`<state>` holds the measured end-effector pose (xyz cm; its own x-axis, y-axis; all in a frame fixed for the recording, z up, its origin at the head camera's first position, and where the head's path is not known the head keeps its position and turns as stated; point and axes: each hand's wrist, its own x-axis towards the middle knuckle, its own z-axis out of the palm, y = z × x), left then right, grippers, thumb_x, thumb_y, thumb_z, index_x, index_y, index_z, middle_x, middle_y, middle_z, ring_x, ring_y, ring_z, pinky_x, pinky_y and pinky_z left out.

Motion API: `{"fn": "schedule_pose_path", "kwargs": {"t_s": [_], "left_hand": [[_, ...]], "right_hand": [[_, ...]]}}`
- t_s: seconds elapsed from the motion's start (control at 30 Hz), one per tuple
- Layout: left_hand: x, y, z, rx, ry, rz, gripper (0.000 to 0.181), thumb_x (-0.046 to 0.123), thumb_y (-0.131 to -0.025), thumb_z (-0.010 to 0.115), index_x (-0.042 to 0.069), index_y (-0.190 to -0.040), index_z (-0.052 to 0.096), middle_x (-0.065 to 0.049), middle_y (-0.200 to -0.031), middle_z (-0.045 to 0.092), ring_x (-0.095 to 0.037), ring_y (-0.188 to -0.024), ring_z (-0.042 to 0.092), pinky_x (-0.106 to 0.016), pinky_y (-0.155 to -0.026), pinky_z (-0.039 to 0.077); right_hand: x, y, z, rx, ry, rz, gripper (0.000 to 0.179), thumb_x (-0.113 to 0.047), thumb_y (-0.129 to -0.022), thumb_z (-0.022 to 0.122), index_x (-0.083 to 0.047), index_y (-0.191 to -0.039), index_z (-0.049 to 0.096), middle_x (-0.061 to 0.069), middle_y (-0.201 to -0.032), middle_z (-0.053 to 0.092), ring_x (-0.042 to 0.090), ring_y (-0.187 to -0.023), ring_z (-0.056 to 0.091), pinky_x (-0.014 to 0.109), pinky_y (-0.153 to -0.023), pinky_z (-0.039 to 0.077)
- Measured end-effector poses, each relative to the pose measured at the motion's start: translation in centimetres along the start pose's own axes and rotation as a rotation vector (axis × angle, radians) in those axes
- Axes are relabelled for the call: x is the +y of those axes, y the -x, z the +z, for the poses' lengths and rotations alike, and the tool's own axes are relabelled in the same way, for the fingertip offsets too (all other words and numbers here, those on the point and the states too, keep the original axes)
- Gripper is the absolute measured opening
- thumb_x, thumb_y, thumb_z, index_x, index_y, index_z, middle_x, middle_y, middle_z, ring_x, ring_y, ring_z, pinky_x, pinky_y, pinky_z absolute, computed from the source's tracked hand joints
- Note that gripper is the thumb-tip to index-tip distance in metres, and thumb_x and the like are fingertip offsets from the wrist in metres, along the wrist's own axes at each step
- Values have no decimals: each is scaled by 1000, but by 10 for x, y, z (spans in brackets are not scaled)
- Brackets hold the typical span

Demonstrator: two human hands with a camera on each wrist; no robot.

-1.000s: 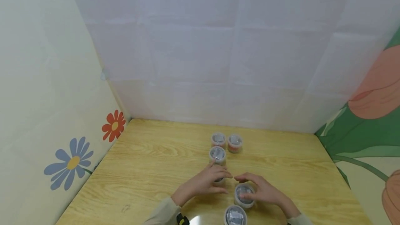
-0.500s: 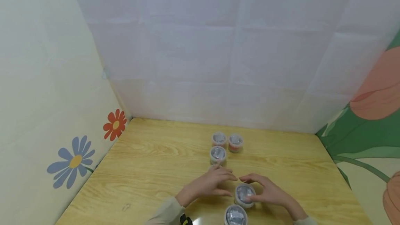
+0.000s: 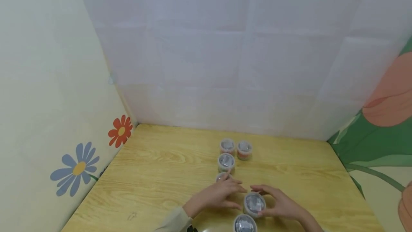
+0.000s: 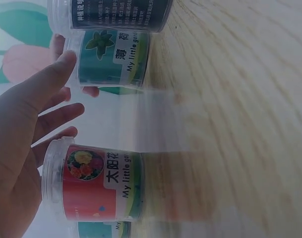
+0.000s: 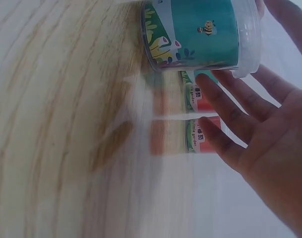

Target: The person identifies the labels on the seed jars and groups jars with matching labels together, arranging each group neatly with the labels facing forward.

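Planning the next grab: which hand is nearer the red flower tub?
Left: the left hand is close by the red tub, partly covering it in the head view; the right hand is farther, by a green tub.

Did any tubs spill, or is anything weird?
No spill shows, and the six tubs stand upright on the table. One thing looks a bit odd: a small dark squiggle on the table, left of the left sleeve, against plainer wood. I can't tell what it is.
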<state>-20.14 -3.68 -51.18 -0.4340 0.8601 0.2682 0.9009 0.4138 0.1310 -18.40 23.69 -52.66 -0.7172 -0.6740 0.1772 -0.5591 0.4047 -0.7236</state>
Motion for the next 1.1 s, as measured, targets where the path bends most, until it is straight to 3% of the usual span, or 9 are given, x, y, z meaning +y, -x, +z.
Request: {"fn": "schedule_pose_path", "kwargs": {"t_s": [0.17,0.5,0.8,1.1], "left_hand": [[5,-2,-2,-29,-21,-6,52,50,-85,58,22,-128,54,8,-127,57,-12,-128,43,-58,-111,12],[9,-2,1,-40,-44,-19,53,52,-87,53,21,-130,52,8,-126,58,-10,-127,44,-56,-112,14],[8,-3,5,-19,-58,-24,52,53,-88,52,21,-128,54,8,-123,60,-9,-125,46,-55,-112,14],[7,-2,8,-8,-36,-38,51,53,-88,52,21,-127,54,8,-124,59,-9,-125,45,-54,-112,16]], "right_hand": [[0,3,0,-10,-26,75,76,-42,-75,74,-16,-138,40,-4,-125,56,11,-108,55,45,-92,43],[0,4,3,2,-25,121,60,-44,-74,74,-24,-125,51,-13,-117,59,7,-109,54,37,-92,45],[1,3,9,61,-71,-51,56,-30,-77,75,-14,-126,52,1,-120,60,13,-103,59,35,-86,50],[3,3,11,69,-39,-24,59,-34,-77,75,-17,-128,52,-5,-121,59,10,-103,58,33,-88,49]]}}
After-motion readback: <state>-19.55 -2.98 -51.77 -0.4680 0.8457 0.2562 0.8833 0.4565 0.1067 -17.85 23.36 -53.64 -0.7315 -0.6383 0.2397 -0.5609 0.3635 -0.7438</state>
